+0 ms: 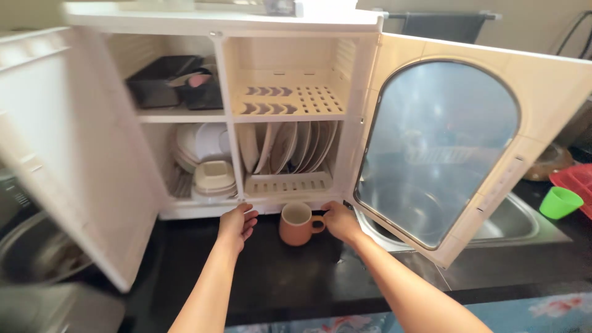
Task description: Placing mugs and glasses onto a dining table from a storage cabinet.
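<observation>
Cream plastic fills the head view: a dish cabinet (296, 28) stands on a black counter (277, 277) with both doors swung wide, the left door (68, 154) blurred and cut off at the frame's edge. The contents of the dark bins (166, 80) on the upper left shelf are hard to make out. A terracotta mug (296, 224) sits on the counter just in front of the cabinet, between the two hands. The right hand (340, 222) is at the mug's handle, fingers curled about it, though whether they grip cannot be told. The left hand (237, 223) rests loosely curled on the cabinet's lower edge, apart from the mug. Inside, white plates (290, 147) stand upright in the right rack; stacked bowls and plates (206, 161) fill the lower left compartment.
</observation>
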